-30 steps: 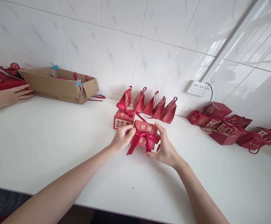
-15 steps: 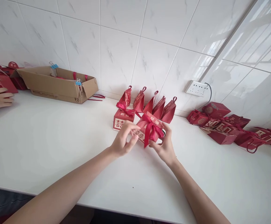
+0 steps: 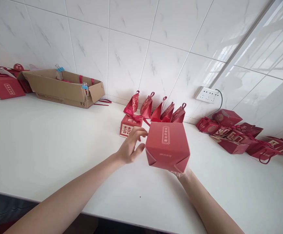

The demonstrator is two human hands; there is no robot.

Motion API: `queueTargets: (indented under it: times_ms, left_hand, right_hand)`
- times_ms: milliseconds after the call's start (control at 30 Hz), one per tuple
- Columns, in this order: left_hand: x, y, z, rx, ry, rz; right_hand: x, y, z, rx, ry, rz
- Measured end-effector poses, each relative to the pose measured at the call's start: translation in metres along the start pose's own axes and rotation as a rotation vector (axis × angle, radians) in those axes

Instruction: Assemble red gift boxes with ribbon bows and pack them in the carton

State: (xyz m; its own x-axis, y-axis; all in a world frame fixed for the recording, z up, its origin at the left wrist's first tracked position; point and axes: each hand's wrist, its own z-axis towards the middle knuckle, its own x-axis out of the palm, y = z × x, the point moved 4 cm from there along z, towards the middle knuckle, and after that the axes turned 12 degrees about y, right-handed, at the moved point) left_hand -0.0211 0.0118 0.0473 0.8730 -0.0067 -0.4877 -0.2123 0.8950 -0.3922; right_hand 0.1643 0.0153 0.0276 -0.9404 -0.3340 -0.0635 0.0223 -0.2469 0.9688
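A red gift box (image 3: 168, 139) is tilted in the air above the table, one printed side and a face with folded flaps turned toward me. My right hand (image 3: 180, 173) grips it from behind and below; the box hides most of the fingers. Just left of it, my left hand (image 3: 129, 148) is open with curved fingers, holding nothing. Behind that hand stands another red box (image 3: 131, 122) with a ribbon bow on top. Several small red pouch-like boxes with loops, one of them a looped box (image 3: 146, 106), line the wall.
At the back left is a cardboard carton (image 3: 63, 90) with blue binder clips. Larger red boxes (image 3: 6, 84) stand at the far left. Several red boxes (image 3: 231, 138) are heaped on the right, below a power strip (image 3: 208, 94) on the tiled wall.
My right hand has turned the box over, hiding its ribbon bow and showing the folded face. My left hand has come off the box. Another person's hand at far left has mostly left view.
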Motion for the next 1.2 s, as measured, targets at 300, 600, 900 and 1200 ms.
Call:
queueTargets:
  times_ms: [300, 600, 900, 1200]
  left_hand:
    - [-0.018, 0.043, -0.006, -0.488, -0.331, 0.195]
    - [0.003, 0.061, -0.004, -0.91, -0.208, 0.409]
    - [-0.019, 0.069, -0.014, -0.932, -0.275, 0.076]
    - [-0.038, 0.052, -0.014, -0.079, -0.351, 0.271]
  right_hand:
    - [-0.018, 0.006, 0.0, -0.066, -0.219, 0.29]
    - [-0.018, -0.01, 0.004, 0.038, -0.281, 0.307]
    - [-0.012, -0.02, 0.004, 0.135, -0.246, 0.408]
    - [-0.022, -0.015, 0.008, 0.093, -0.367, 0.095]
